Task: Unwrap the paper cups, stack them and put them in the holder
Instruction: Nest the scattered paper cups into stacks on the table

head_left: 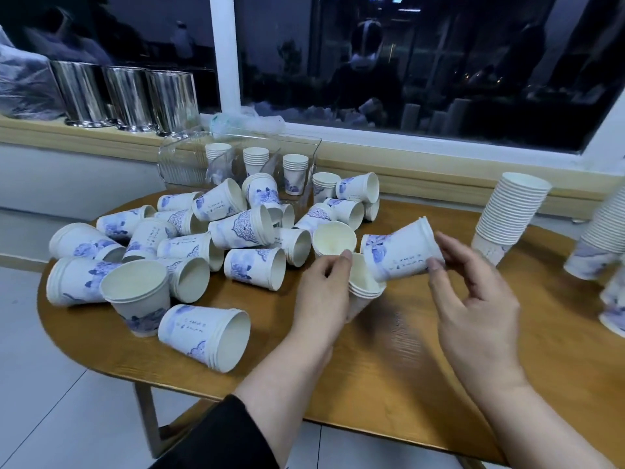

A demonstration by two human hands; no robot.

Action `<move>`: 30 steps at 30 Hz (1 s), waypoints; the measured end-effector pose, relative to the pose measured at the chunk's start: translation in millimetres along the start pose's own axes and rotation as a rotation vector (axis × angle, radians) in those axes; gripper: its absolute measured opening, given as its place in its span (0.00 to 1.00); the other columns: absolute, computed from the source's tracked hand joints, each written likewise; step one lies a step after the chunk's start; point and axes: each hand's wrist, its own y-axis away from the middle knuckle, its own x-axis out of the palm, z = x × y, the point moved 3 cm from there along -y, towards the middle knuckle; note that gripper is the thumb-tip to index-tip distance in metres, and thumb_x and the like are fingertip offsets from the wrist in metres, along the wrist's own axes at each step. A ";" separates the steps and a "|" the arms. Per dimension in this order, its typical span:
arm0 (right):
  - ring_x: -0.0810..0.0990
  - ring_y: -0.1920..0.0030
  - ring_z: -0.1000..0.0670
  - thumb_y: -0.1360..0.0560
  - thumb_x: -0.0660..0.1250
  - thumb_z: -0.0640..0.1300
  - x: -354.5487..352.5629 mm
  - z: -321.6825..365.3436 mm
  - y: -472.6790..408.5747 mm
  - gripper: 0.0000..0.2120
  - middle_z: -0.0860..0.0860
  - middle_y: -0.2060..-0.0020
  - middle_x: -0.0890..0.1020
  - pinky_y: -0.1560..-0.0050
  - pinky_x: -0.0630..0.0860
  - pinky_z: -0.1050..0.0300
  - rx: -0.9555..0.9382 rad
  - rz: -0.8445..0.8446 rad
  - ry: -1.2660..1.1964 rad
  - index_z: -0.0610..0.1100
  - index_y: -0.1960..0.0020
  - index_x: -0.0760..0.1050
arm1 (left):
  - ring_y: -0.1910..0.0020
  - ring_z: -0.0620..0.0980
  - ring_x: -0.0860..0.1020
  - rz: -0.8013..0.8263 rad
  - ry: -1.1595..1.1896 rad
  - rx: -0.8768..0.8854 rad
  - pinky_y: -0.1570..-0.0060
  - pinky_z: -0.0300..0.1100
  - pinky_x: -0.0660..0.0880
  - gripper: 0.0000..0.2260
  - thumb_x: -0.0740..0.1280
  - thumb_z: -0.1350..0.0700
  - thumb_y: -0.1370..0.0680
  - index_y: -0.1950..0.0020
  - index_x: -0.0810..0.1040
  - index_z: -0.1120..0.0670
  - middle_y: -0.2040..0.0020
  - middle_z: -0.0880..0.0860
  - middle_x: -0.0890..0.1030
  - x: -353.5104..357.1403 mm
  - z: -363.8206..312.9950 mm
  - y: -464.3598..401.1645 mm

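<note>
- Two hands work just in front of the cup pile, toward the near edge of the tabletop (389,384), each busy with a short nested set of paper cups.
- Left hand (321,299): its fingers (345,257) curl around a small stack of cups (363,286), mouth tilted up and toward the right, so it seems held ready as the receiving stack.
- Right hand (473,299): thumb and fingertips pinch the rim end of a second cup set (402,253); the remaining fingers are spread loose. This set lies tilted, its base pointing down-left into the mouth of the left stack, touching or nearly so. I judge it is about to be nested there.
- Loose cups (209,238) lie scattered on their sides across the left and middle of the tabletop, unstacked or in sets of a few, so much stacking is left.
- Tall finished stack (510,214) stands mouth-up near the right far edge, with another leaning stack beyond it at the right edge, probably parked until they go in.
- Clear holder (297,147) stands at the far edge by the window ledge, with three short stacks inside its compartments.
</note>
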 end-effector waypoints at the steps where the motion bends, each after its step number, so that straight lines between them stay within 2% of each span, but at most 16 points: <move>1: 0.77 0.49 0.67 0.24 0.69 0.33 -0.1 2.5 1.1 0.16 0.58 0.50 0.80 0.43 0.70 0.71 -0.039 0.021 0.025 0.46 0.38 0.78 | 0.52 0.46 0.82 -0.008 0.005 -0.006 0.53 0.44 0.78 0.12 0.64 0.46 0.18 0.53 0.82 0.51 0.55 0.47 0.85 1.7 1.8 -0.3; 4: 0.76 0.47 0.68 0.24 0.69 0.33 2.0 6.2 0.6 0.14 0.54 0.50 0.80 0.43 0.68 0.73 -0.131 0.098 0.086 0.40 0.39 0.79 | 0.48 0.47 0.82 -0.007 -0.029 0.010 0.43 0.52 0.79 0.17 0.61 0.39 0.20 0.49 0.82 0.49 0.51 0.46 0.85 6.3 5.8 0.5; 6: 0.79 0.47 0.62 0.23 0.69 0.36 8.1 4.9 -2.1 0.13 0.54 0.49 0.82 0.43 0.73 0.66 -0.169 0.186 0.099 0.42 0.39 0.80 | 0.45 0.46 0.81 0.041 -0.068 0.048 0.39 0.53 0.77 0.24 0.56 0.33 0.22 0.44 0.81 0.48 0.47 0.46 0.85 8.3 7.2 2.3; 8: 0.81 0.47 0.55 0.23 0.68 0.37 16.7 0.8 -1.5 0.13 0.54 0.49 0.83 0.44 0.75 0.60 -0.189 0.303 0.111 0.44 0.39 0.81 | 0.41 0.41 0.79 0.137 -0.092 0.068 0.36 0.47 0.74 0.30 0.52 0.28 0.25 0.39 0.80 0.46 0.43 0.43 0.83 8.8 9.2 3.8; 10: 0.81 0.46 0.57 0.22 0.67 0.36 23.3 -3.5 1.2 0.14 0.56 0.49 0.83 0.44 0.75 0.61 -0.162 0.417 0.092 0.45 0.39 0.81 | 0.43 0.30 0.76 0.258 -0.140 0.107 0.41 0.33 0.70 0.29 0.50 0.27 0.23 0.36 0.76 0.43 0.43 0.39 0.81 7.0 8.0 8.0; 12: 0.79 0.45 0.61 0.22 0.65 0.33 26.3 -7.4 1.4 0.15 0.58 0.49 0.83 0.43 0.73 0.65 -0.101 0.498 0.028 0.46 0.39 0.81 | 0.41 0.25 0.72 0.345 -0.188 0.149 0.43 0.25 0.65 0.27 0.54 0.28 0.23 0.31 0.72 0.41 0.39 0.35 0.78 2.7 9.6 8.5; 15: 0.79 0.42 0.58 0.22 0.63 0.32 28.5 -4.8 -2.8 0.14 0.57 0.47 0.82 0.40 0.71 0.67 -0.031 0.558 -0.092 0.44 0.44 0.82 | 0.35 0.31 0.72 0.415 -0.264 0.160 0.35 0.34 0.68 0.32 0.68 0.37 0.27 0.25 0.64 0.40 0.34 0.37 0.75 -3.8 18.5 3.6; 17: 0.78 0.41 0.56 0.21 0.62 0.32 28.2 -5.2 -7.6 0.12 0.54 0.46 0.82 0.39 0.70 0.68 0.017 0.455 -0.134 0.42 0.45 0.82 | 0.37 0.35 0.75 0.409 -0.311 0.180 0.36 0.39 0.72 0.33 0.75 0.46 0.29 0.28 0.65 0.41 0.36 0.39 0.78 -3.8 23.9 1.0; 20: 0.79 0.45 0.55 0.20 0.63 0.36 26.2 -40.6 -14.0 0.08 0.49 0.47 0.81 0.45 0.71 0.70 0.292 0.153 -0.073 0.45 0.46 0.79 | 0.43 0.34 0.76 0.269 -0.319 0.207 0.46 0.27 0.71 0.30 0.78 0.51 0.29 0.31 0.69 0.43 0.40 0.39 0.79 -3.9 24.6 1.0; 21: 0.79 0.45 0.53 0.21 0.65 0.38 28.3 -56.0 -14.4 0.07 0.49 0.45 0.80 0.45 0.72 0.67 0.421 0.142 -0.033 0.46 0.44 0.76 | 0.44 0.34 0.76 0.226 -0.308 0.204 0.50 0.25 0.71 0.29 0.78 0.51 0.30 0.32 0.70 0.44 0.41 0.39 0.79 -4.4 24.2 0.2; 23: 0.78 0.43 0.52 0.22 0.69 0.42 35.7 -81.1 -12.4 0.15 0.50 0.41 0.78 0.40 0.74 0.57 0.632 0.223 -0.006 0.47 0.37 0.71 | 0.44 0.35 0.76 0.169 -0.300 0.206 0.48 0.28 0.72 0.28 0.78 0.50 0.30 0.34 0.70 0.44 0.41 0.39 0.79 -4.6 26.2 -3.5; 25: 0.77 0.42 0.52 0.24 0.72 0.45 41.6 -92.8 -13.5 0.27 0.51 0.42 0.77 0.38 0.73 0.53 0.737 0.243 -0.014 0.47 0.29 0.66 | 0.43 0.37 0.77 0.144 -0.297 0.218 0.44 0.36 0.74 0.29 0.78 0.50 0.31 0.33 0.70 0.44 0.41 0.40 0.79 -4.1 27.5 -4.8; 26: 0.78 0.42 0.51 0.25 0.73 0.46 43.7 -96.2 -15.5 0.29 0.51 0.43 0.78 0.39 0.74 0.54 0.765 0.221 -0.016 0.46 0.28 0.66 | 0.42 0.38 0.77 0.136 -0.299 0.224 0.43 0.38 0.74 0.29 0.78 0.50 0.31 0.33 0.70 0.44 0.40 0.39 0.79 -3.4 28.1 -4.8; 28: 0.81 0.44 0.49 0.26 0.74 0.48 50.2 -105.1 -20.1 0.25 0.51 0.44 0.82 0.42 0.76 0.53 0.795 0.190 -0.034 0.45 0.32 0.73 | 0.41 0.38 0.77 0.121 -0.304 0.243 0.42 0.38 0.74 0.30 0.78 0.49 0.31 0.33 0.70 0.43 0.40 0.39 0.79 -1.7 29.4 -4.7; 30: 0.82 0.47 0.48 0.26 0.74 0.47 60.5 -111.6 -22.9 0.14 0.50 0.48 0.84 0.43 0.78 0.50 0.805 0.209 -0.038 0.46 0.42 0.80 | 0.41 0.38 0.77 0.111 -0.303 0.252 0.41 0.40 0.74 0.30 0.78 0.48 0.32 0.33 0.70 0.43 0.40 0.39 0.79 -0.7 30.6 -5.5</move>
